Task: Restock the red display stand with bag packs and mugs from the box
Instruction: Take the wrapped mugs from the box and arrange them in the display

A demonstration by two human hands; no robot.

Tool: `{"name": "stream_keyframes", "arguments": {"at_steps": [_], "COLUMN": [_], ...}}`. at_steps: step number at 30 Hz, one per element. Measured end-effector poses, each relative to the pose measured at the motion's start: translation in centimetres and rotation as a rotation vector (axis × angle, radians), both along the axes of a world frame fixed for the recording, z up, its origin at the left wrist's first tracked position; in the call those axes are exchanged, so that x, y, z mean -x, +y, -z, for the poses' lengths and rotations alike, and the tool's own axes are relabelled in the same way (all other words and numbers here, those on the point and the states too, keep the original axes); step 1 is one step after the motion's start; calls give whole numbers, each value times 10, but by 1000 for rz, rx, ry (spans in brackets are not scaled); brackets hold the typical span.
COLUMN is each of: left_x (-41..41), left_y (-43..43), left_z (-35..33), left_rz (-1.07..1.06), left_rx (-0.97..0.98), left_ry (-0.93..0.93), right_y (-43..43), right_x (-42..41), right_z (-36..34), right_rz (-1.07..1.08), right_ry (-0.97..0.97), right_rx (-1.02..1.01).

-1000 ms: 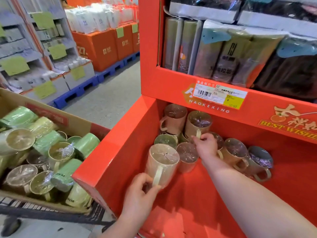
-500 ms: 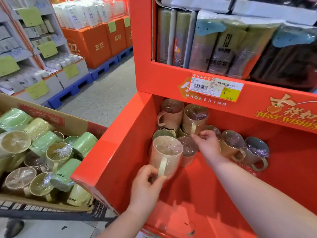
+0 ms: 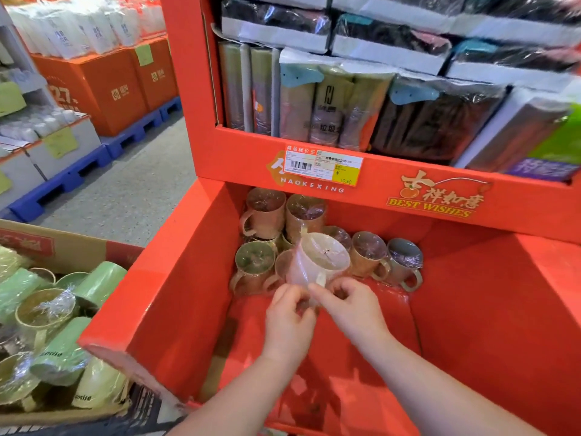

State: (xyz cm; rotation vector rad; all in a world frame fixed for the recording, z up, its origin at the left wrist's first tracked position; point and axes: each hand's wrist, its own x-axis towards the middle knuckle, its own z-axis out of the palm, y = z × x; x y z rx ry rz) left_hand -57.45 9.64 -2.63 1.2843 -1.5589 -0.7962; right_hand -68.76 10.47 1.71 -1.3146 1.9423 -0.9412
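A: Straight below the price label (image 3: 323,165), down in the lower bin of the red display stand (image 3: 163,294): pale mug (image 3: 317,262), tilted, mouth turned up and toward the camera, held over the front of the stacked mugs (image 3: 265,212).

B: Held how?

A: By both: left hand (image 3: 287,322) pinching low on the body with curled fingers, right hand (image 3: 352,306) pinching beside the handle (image 3: 320,280), thumb and forefinger closed. Exact contact under the film hard to make out.

B: Handling?

A: Probably light and stiff, plastic by the look, so little risk of breaking. Likely slippery, though: wrapped in clear film gathered to a knot over the mouth. Best taken by the handle or round the body, never by the loose film.

B: Looks?

A: Cream-white, nearly translucent, with a pale handle. Lighter than the tan and brownish ones under the label.

B: More stock?

A: Far left of the label and lower, in the box (image 3: 63,247): green and yellow wrapped mugs (image 3: 97,283), lying every which way. Just above the label, bag packs (image 3: 333,105) standing on edge.
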Motion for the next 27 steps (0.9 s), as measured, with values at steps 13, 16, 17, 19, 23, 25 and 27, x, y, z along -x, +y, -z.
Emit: {"name": "stream_keyframes", "arguments": {"at_steps": [13,16,17,19,23,25,27], "left_x": [-12,-33,-39,-48,-57,-61,-65], "left_y": [12,22,25,30,35,37,39], "left_z": [24,35,38,43,58,65,70], "left_rz": [336,447,471,500,517,537,539], "left_rx": [-82,-136,-153,-193,-297,-344,-393], "left_ry": [-715,-947,-999,-1075,-1114,-1109,-1071], "right_y": [-7,-23,-29,-40,-63,-72,-81], "right_x": [46,57,60,65,71,70,67], "right_z": [13,16,16,16,17,20,23], "right_rz": [193,212,219,241,233,221,223], "right_ry": [80,89,105,145,175,182,205], "right_rx": [-10,2,-16,-72,-51,-37,-38]}}
